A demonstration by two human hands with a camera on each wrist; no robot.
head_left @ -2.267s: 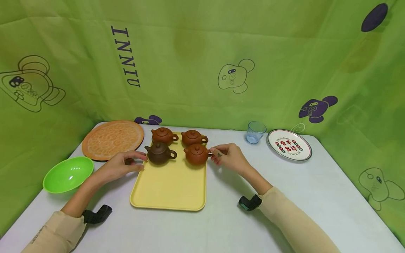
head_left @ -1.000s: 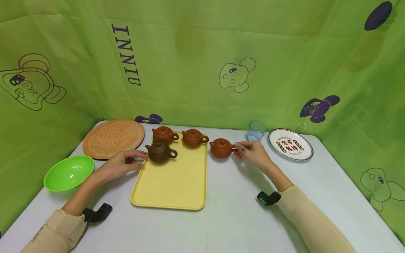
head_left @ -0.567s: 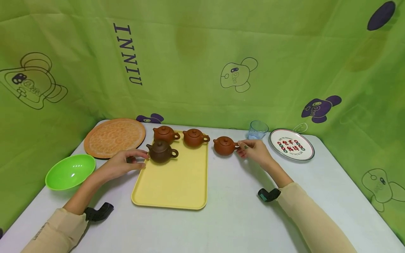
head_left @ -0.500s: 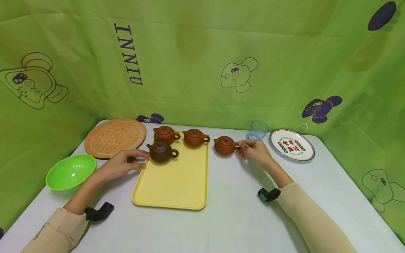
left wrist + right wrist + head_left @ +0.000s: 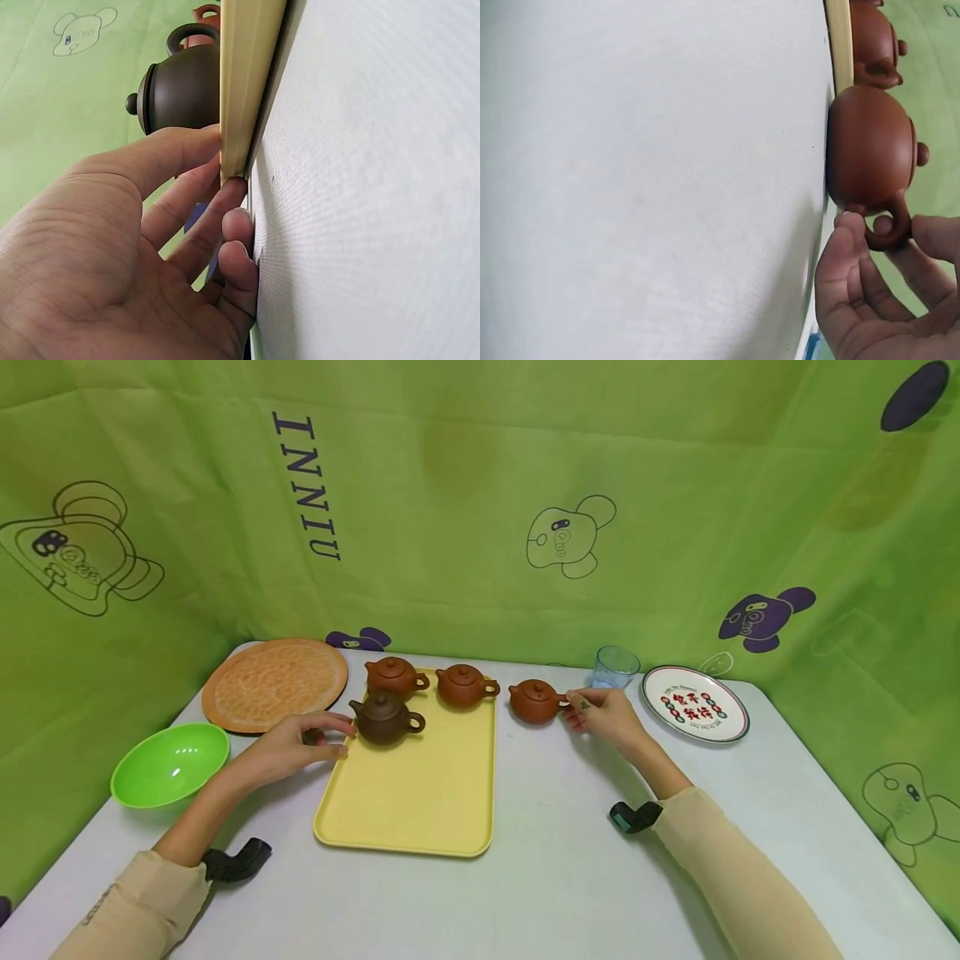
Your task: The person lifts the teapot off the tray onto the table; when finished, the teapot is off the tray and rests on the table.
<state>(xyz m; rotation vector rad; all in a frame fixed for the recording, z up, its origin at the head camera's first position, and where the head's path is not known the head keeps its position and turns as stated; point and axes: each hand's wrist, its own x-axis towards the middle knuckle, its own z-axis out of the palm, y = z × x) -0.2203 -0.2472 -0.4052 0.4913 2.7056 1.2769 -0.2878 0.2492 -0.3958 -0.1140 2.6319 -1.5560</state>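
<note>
A yellow tray [image 5: 405, 802] bears a dark brown teapot [image 5: 383, 720] and two reddish teapots, one at its back left [image 5: 392, 677], the other at its back right [image 5: 461, 687]. My left hand [image 5: 288, 750] touches the tray's left rim beside the dark teapot; in the left wrist view its thumb and fingers lie at the tray edge [image 5: 238, 82]. Right of the tray, a third reddish teapot [image 5: 534, 702] stands upright on the white table. My right hand [image 5: 611, 717] pinches its handle, which also shows in the right wrist view [image 5: 900, 225].
A green bowl [image 5: 168, 768] and a round pizza-patterned board [image 5: 273, 685] are at the left. Behind my right hand stands a blue glass [image 5: 617, 667], with a white patterned plate [image 5: 696, 704] to its right. A green curtain [image 5: 450, 527] rises behind the table [image 5: 525, 877].
The right hand has carried the reddish teapot off the tray to the right and onto the table. The left hand has stayed at the tray's rim.
</note>
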